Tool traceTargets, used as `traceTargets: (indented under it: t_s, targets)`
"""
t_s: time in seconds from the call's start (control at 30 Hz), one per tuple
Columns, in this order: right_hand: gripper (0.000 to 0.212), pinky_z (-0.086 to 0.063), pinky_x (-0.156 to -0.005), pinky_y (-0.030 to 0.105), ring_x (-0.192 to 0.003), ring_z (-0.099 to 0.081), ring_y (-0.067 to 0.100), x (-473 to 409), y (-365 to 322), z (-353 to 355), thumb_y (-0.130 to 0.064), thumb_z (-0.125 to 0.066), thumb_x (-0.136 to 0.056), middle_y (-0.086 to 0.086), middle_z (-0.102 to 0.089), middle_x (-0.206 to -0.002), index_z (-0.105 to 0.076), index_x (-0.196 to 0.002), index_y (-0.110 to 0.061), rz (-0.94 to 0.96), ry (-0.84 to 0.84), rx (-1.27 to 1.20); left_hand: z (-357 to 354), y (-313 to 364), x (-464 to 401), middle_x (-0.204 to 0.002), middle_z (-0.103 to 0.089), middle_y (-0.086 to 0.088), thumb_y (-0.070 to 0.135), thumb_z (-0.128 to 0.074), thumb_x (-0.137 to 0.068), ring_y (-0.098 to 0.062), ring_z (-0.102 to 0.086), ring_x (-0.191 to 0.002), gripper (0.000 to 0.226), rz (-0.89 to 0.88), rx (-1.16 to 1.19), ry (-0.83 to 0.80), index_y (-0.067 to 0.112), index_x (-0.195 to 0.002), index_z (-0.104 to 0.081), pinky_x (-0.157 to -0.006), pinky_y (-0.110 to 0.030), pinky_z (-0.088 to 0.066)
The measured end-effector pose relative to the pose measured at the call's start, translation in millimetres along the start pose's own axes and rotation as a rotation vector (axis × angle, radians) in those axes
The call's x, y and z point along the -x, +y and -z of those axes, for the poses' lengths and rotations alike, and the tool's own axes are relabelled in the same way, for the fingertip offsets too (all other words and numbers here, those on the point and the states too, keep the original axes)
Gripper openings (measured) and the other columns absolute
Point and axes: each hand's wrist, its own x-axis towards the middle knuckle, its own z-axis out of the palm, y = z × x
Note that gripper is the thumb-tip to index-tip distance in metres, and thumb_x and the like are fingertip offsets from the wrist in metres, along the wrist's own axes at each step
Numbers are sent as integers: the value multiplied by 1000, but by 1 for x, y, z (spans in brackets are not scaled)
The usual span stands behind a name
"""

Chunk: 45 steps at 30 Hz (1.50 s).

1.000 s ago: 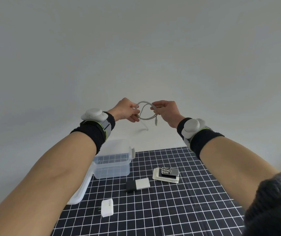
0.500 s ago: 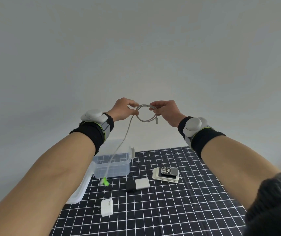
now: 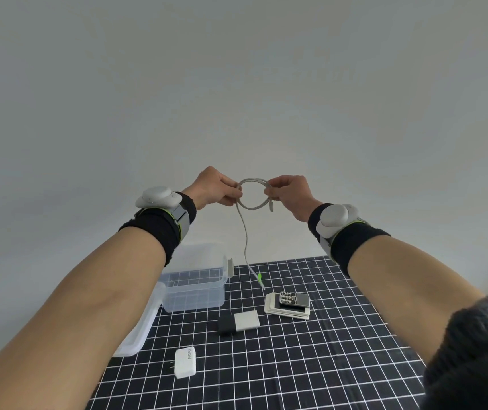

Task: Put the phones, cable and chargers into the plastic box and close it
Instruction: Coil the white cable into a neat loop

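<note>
My left hand [image 3: 213, 187] and my right hand [image 3: 290, 194] are raised high above the table, both gripping a grey cable [image 3: 251, 206] wound into a small loop between them. A loose tail of the cable hangs down, ending in a plug with a green tip over the mat. The clear plastic box [image 3: 195, 287] stands open on the mat's far left. A stack of phones [image 3: 288, 304] lies to the right of it. A black-and-grey charger [image 3: 238, 322] and a white charger [image 3: 185, 362] rest on the mat.
The box's lid [image 3: 142, 327] leans beside the box at the left. A black mat with a white grid [image 3: 310, 365] covers the table. A plain grey wall fills the background. Both wrists carry black bands with grey trackers.
The cable's loose tail has swung from the left, near the box, to the right and now hangs over the mat near the phones. Both hands stay raised on the loop.
</note>
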Motion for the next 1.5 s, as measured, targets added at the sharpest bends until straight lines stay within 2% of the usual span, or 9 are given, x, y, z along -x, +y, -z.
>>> traceTargets:
  t_s: [0.17,0.27,0.37,0.6,0.83,1.1,1.17,1.27,1.5]
  targets:
    - [27,-56,-85,35,-80,-61,22,2,6,1,-1,-61,-82,8,-64,-95,-66,-108,-3,-86,71,-101,0,3,1,-82,-72,-17,-1,-75,-80,-23,-69,-71,15,6,-14,-30,-6,-94,-74,-71,-28,-61]
    - [12,-50,-65,32,-72,-58,27,5,8,4,-5,-49,-76,8,-59,-82,-62,-76,-6,-211,213,-107,3,4,1,-83,-72,-17,0,-75,-81,-22,-70,-70,15,12,-8,4,-5,-95,-74,-72,-29,-62]
    - [16,-44,-56,26,-65,-60,27,8,12,9,-9,-46,-76,10,-59,-79,-60,-81,-4,-345,259,27,7,5,-2,-83,-72,-17,2,-77,-80,-23,-71,-72,15,24,7,43,-5,-94,-74,-74,-30,-62]
    - [14,-49,-55,28,-58,-56,22,21,15,3,-9,-51,-88,14,-66,-75,-57,-99,-3,-445,-117,31,7,11,-6,-85,-71,-19,2,-78,-79,-26,-72,-76,21,23,97,90,-7,-96,-72,-72,-29,-62]
    - [20,-58,-71,38,-89,-69,35,26,16,-9,-10,-43,-100,26,-63,-117,-50,-117,-2,-611,-401,-214,2,15,-5,-83,-70,-17,1,-77,-81,-21,-72,-68,22,1,195,45,-10,-99,-69,-71,-28,-62]
    - [43,-44,-105,38,-116,-58,31,6,24,-5,-24,-47,-102,16,-58,-128,-48,-139,-3,-428,114,-464,8,7,-5,-82,-70,-18,-1,-76,-80,-20,-72,-66,22,33,189,50,-11,-98,-69,-71,-31,-62]
    - [39,-47,-97,28,-113,-63,21,6,24,-3,-29,-47,-102,7,-65,-123,-54,-132,-5,-320,161,-399,7,5,-6,-82,-70,-19,-1,-77,-80,-21,-72,-67,23,39,178,55,-11,-99,-69,-72,-32,-62]
    - [9,-52,-66,9,-63,-66,1,-4,15,-4,-7,-52,-99,-4,-70,-73,-59,-105,-4,-245,270,-640,10,5,-7,-81,-70,-19,-1,-77,-79,-21,-72,-65,24,48,169,78,-12,-99,-69,-71,-32,-62]
    - [25,-57,-72,25,-66,-66,19,-3,-2,-2,6,-64,-86,8,-64,-75,-47,-88,-13,-158,348,-736,12,3,-8,-84,-72,-22,0,-77,-80,-20,-72,-64,22,38,86,60,-11,-98,-71,-68,-29,-62]
